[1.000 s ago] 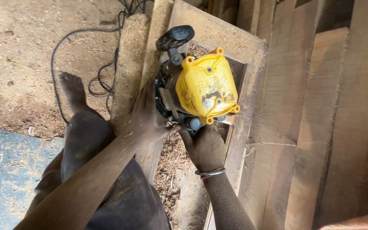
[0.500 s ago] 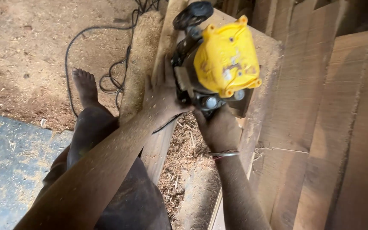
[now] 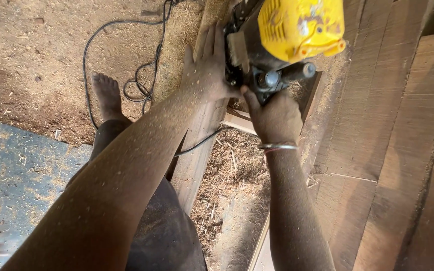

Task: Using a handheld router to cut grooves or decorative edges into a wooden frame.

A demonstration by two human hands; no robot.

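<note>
The yellow power planer sits on the wooden frame at its far end, long axis running along the board, nose pointing away from the person. The left hand presses flat against the planer's left side, fingers spread; the right hand grips its rear, just behind the yellow housing

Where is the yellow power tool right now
In the head view the yellow power tool sits at the top centre on a wooden plank, with the left hand flat beside it and the right hand gripping it from below.
</note>
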